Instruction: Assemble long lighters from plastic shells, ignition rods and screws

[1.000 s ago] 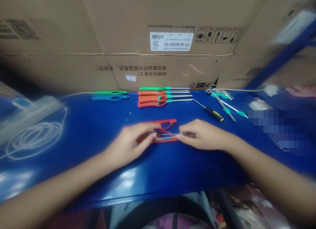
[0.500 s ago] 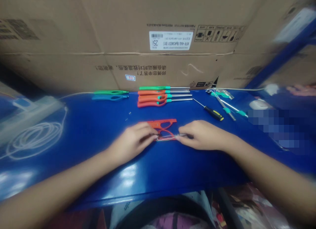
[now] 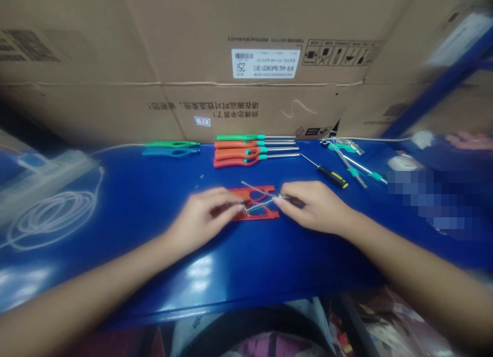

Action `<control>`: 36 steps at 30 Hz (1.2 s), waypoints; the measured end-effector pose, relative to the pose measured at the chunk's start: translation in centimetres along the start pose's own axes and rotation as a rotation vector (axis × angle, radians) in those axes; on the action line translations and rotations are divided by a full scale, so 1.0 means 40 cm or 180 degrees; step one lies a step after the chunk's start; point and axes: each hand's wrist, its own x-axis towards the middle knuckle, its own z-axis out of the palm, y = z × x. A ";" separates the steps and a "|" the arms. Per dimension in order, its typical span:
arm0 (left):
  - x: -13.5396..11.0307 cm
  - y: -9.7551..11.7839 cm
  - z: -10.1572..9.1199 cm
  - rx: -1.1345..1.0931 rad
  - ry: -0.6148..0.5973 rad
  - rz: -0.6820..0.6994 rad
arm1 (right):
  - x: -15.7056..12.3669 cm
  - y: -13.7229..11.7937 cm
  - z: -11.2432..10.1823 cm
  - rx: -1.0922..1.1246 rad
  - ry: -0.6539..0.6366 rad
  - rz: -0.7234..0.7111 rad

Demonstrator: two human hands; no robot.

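Over two red lighter handle halves (image 3: 270, 215) lying on the blue table, my left hand (image 3: 204, 215) is closed in a pinch on a small dark part, mostly hidden by the fingers. A thin pale wire (image 3: 259, 207) runs from there to my right hand (image 3: 314, 205). That hand is closed around a slim dark piece with a metallic end, and its fingertips meet the wire. A thin grey strand (image 3: 254, 188) juts up and left from the right fingertips. The exact kind of the dark pieces is unclear.
Behind lie assembled gas lighters (image 3: 236, 154) in orange and green, green and blue handles (image 3: 171, 151), and a black-yellow screwdriver (image 3: 333, 176). Metal tubes with green collars (image 3: 352, 169) are at right. A coiled white cable (image 3: 57, 208) lies left. A cardboard box (image 3: 185, 49) stands at the back.
The right hand has risen slightly, and the wire now slants up to it. The thin grey strand now sticks up to the left. The left hand has shifted slightly left.
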 end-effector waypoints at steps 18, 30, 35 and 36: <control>-0.001 -0.022 0.021 0.0352 -0.0282 0.0431 | 0.007 -0.014 -0.004 -0.0781 -0.1305 0.0144; -0.001 -0.032 0.020 0.0235 -0.0339 0.0401 | 0.003 -0.020 -0.003 -0.1044 -0.1384 0.0237; -0.001 -0.029 0.019 0.0258 -0.0351 0.0357 | 0.008 -0.013 -0.008 -0.0764 -0.1392 0.0187; -0.001 -0.029 0.019 0.0261 -0.0350 0.0360 | 0.008 -0.010 -0.008 -0.0722 -0.1364 0.0151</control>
